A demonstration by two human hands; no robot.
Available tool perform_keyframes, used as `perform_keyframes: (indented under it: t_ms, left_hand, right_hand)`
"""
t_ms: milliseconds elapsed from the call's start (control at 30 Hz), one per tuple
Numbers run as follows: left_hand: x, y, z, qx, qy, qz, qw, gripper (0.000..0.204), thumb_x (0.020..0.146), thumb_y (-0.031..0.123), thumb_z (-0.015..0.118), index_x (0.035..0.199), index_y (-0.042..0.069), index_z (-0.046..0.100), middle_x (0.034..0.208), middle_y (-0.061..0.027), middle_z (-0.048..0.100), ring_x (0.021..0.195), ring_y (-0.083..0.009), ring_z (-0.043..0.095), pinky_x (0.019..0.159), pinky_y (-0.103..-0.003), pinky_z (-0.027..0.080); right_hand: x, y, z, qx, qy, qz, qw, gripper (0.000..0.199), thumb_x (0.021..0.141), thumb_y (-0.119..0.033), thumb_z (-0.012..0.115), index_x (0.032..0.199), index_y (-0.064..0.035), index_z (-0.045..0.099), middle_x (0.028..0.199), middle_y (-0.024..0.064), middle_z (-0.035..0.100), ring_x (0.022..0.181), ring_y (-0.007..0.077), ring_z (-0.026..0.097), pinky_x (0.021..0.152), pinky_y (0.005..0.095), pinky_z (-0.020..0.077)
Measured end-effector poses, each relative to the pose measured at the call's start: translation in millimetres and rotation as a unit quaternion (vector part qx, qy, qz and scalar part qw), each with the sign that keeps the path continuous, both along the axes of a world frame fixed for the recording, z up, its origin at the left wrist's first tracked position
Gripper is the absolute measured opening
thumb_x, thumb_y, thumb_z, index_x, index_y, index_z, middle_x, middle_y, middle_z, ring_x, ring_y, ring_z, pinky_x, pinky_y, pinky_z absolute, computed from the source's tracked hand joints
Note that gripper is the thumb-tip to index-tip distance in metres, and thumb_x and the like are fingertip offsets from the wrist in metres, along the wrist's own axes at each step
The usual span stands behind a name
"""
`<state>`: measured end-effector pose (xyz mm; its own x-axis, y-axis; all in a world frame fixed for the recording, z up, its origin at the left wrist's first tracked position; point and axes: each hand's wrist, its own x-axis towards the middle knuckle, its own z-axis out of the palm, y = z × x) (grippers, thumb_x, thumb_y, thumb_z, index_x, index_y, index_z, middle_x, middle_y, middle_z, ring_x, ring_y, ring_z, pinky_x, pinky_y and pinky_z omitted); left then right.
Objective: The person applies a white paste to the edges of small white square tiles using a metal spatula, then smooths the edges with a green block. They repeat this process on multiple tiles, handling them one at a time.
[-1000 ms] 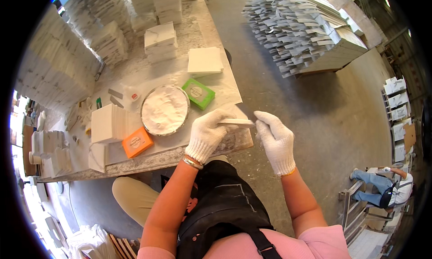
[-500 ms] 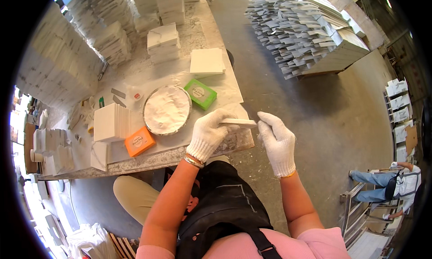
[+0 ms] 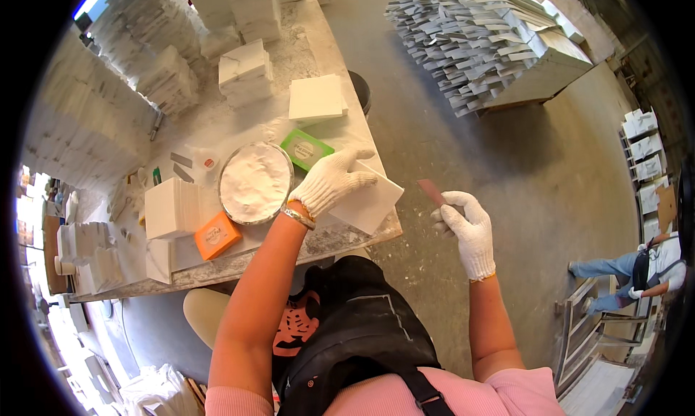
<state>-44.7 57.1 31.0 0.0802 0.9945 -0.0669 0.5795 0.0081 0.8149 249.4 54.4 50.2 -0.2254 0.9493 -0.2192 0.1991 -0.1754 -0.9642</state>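
A flat green rectangular packet with a pale oval label [image 3: 307, 149] is seen lying on the dusty worktable, just right of a round metal bowl of white powder [image 3: 255, 182]. A flat orange rectangular packet with a pale label [image 3: 217, 235] is placed nearer, just beyond the table's near edge, close below the bowl's left side. Both are laid flat.
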Motion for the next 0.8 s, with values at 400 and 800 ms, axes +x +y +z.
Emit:
perform_keyframes:
  t_ms: [400,800]
  left_hand:
    - [22,10,-15,0.139,0.214,0.035,0.966,0.071,0.071,0.035,0.085,0.133,0.010,0.061,0.111,-0.0188,0.069,0.104,-0.0355,0.067,0.091,-0.042,0.055]
    - [58,-44,-4,0.081,0.254,0.091,0.959,0.090,0.063,0.045,0.087,0.134,0.000,0.055,0.136,-0.0208,0.056,0.130,-0.0389,0.051,0.104,-0.049,0.045]
  right_hand:
    - [-18,35,-20,0.050,-0.033,0.103,0.993,0.022,0.098,-0.009,0.063,0.118,-0.0037,0.072,0.098,0.0050,0.075,0.085,0.0116,0.069,0.075,0.0267,0.0534]
    - [-36,72,-31,0.204,-0.121,0.250,0.939,0.020,0.096,-0.009,0.068,0.115,-0.0058,0.073,0.106,0.0112,0.077,0.091,0.0217,0.073,0.083,0.0302,0.0560]
